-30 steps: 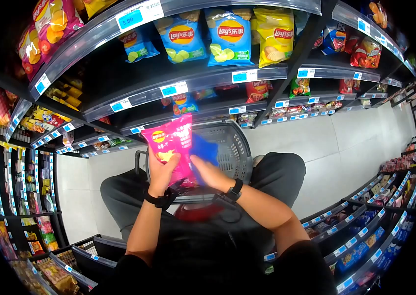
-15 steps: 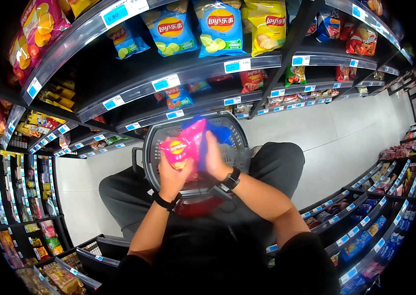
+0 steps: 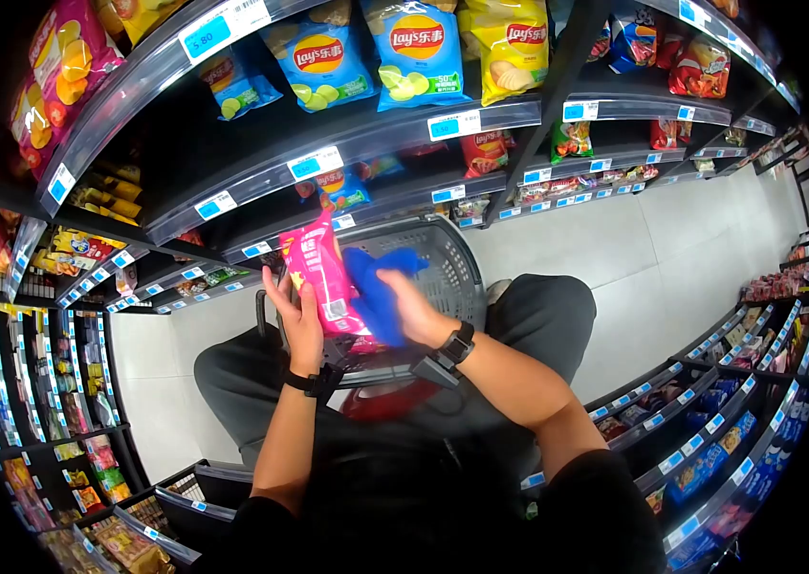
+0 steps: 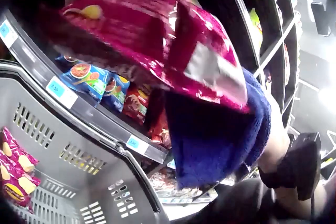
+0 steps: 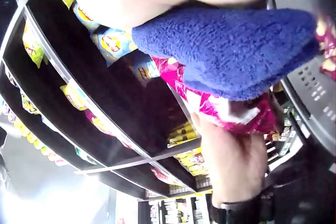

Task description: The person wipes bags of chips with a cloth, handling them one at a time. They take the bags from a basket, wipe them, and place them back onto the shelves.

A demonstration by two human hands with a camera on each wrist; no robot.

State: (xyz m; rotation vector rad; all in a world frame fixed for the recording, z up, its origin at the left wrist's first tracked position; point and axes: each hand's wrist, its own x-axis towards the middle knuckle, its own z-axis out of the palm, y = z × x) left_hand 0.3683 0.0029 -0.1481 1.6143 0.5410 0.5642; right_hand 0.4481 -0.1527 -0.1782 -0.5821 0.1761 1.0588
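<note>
A pink Lay's bag of potato chips [image 3: 314, 268] stands tilted over the basket, its printed back with a white label turned toward me. My left hand [image 3: 301, 330] holds the bag at its lower left, thumb over its face and fingers spread beside it. In my right hand [image 3: 419, 311] is a fuzzy blue cloth [image 3: 381, 287], gripped against the bag's right side. The right wrist view shows the cloth [image 5: 236, 50] overlapping the bag [image 5: 210, 106], with the left hand [image 5: 231, 150] behind. Dark straps circle both wrists.
A grey shopping basket [image 3: 462, 263] sits between the knees; pink chip bags [image 4: 18, 174] lie in it. Ahead, shelves carry blue Lay's bags [image 3: 318, 62] and a yellow one [image 3: 510, 57], with price tags along the shelf edge [image 3: 376, 153]. More shelving [image 3: 720, 440] stands at right.
The chip bag has swung left and turned from its front to its back. The left fingers have spread out. The right hand has shifted slightly with the blue cloth, and the view has drifted right.
</note>
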